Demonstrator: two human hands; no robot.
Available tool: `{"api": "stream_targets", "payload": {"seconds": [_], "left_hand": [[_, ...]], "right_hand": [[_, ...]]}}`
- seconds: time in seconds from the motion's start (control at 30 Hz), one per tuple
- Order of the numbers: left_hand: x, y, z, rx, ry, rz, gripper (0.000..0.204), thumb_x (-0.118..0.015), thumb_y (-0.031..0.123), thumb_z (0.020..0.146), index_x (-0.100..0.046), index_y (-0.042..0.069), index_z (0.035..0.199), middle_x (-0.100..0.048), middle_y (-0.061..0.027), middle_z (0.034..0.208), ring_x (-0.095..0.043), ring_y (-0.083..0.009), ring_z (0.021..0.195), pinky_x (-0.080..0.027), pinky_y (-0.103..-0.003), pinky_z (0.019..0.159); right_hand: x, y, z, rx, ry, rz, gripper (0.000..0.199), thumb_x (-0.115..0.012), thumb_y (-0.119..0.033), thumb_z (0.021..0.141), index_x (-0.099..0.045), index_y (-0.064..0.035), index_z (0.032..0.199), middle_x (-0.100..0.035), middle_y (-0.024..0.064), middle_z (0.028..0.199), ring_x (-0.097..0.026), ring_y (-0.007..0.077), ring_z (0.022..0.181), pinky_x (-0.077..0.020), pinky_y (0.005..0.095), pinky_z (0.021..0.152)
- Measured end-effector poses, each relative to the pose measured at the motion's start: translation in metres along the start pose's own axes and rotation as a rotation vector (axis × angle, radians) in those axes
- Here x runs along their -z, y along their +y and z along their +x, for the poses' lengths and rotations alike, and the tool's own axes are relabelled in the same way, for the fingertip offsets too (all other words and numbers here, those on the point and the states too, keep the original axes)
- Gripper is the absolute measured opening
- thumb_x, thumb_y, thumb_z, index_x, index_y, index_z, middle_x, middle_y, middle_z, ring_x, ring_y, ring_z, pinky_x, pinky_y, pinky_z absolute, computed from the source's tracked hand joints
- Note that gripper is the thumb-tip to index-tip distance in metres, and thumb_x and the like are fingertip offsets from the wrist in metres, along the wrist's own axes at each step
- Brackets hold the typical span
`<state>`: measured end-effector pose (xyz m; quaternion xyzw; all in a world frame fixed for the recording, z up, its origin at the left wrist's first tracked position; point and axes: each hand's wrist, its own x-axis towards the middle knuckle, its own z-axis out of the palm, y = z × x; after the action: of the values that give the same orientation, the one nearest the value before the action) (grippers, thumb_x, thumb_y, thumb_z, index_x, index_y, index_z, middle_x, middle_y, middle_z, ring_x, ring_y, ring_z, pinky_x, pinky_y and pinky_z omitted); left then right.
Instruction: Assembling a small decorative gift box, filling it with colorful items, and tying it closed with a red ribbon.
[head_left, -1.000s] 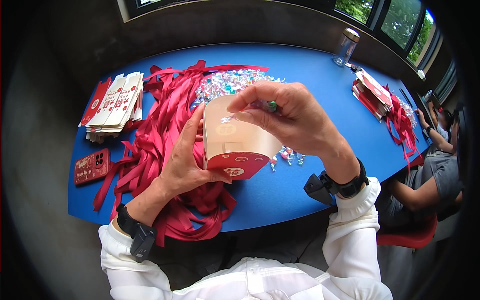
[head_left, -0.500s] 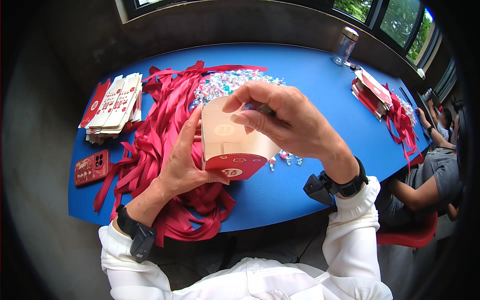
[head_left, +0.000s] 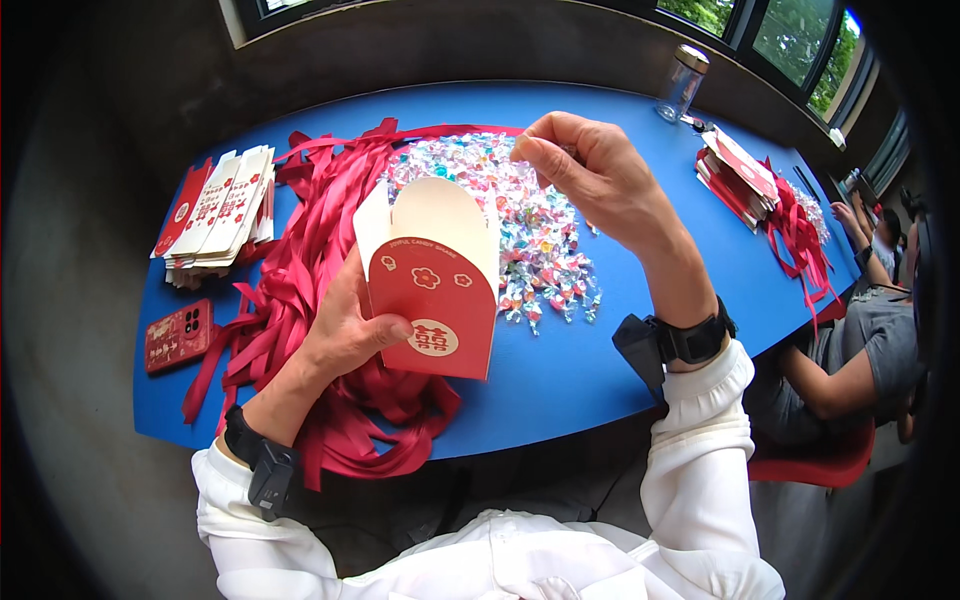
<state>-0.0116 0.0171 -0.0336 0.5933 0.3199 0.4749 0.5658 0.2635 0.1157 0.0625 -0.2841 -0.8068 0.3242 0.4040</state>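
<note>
A red and cream paper candy box [head_left: 430, 300] is held up over the near part of the table, its curved flaps raised. My left hand [head_left: 345, 325] is closed round its left side, thumb on the red front. Inside the box is hidden from this angle. Above the far right of a spread heap of wrapped candies [head_left: 540, 255], my right hand [head_left: 590, 170] hovers with thumb and fingers curled together. Whatever lies in those fingers, if anything, cannot be made out. Long red ribbons [head_left: 330, 220] lie in a tangled pile behind and below my left hand.
Flat folded boxes [head_left: 225, 205] are stacked at the left, with a red phone [head_left: 180, 337] nearer me. A clear bottle [head_left: 683, 85] stands far right. More boxes [head_left: 738, 170] and ribbons [head_left: 795, 235] lie on the right, where another person [head_left: 860, 340] sits.
My right hand has moved from over the box's opening up and right, above the candies. The box has tipped so its red front faces me, uncovering more of the candy heap.
</note>
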Motion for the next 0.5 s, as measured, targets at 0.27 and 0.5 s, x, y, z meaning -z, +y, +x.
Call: {"api": "stream_targets", "payload": {"seconds": [0.27,0.5], "left_hand": [[-0.002,-0.002,0.002,-0.059,0.048,0.122,0.115,-0.092,0.042,0.066,-0.026,0.001,0.150,-0.052,-0.0119,0.137,-0.054,-0.0222,0.126,-0.046,-0.038,0.106],[-0.012,0.000,0.004,-0.073,0.055,0.174,0.124,-0.096,0.031,0.060,-0.020,0.003,0.154,-0.047,-0.0120,0.144,-0.049,-0.0232,0.132,-0.038,-0.039,0.112]], "right_hand": [[0.017,0.055,0.001,-0.197,-0.107,-0.061,0.026,-0.071,-0.026,0.093,-0.070,-0.0010,0.100,-0.069,0.0083,0.083,-0.066,0.0136,0.076,-0.0533,0.0243,0.066],[0.014,0.026,-0.001,-0.057,0.043,0.134,0.025,-0.076,-0.023,0.088,-0.071,-0.0011,0.097,-0.071,0.0080,0.083,-0.067,0.0107,0.075,-0.0560,0.0219,0.069]]}}
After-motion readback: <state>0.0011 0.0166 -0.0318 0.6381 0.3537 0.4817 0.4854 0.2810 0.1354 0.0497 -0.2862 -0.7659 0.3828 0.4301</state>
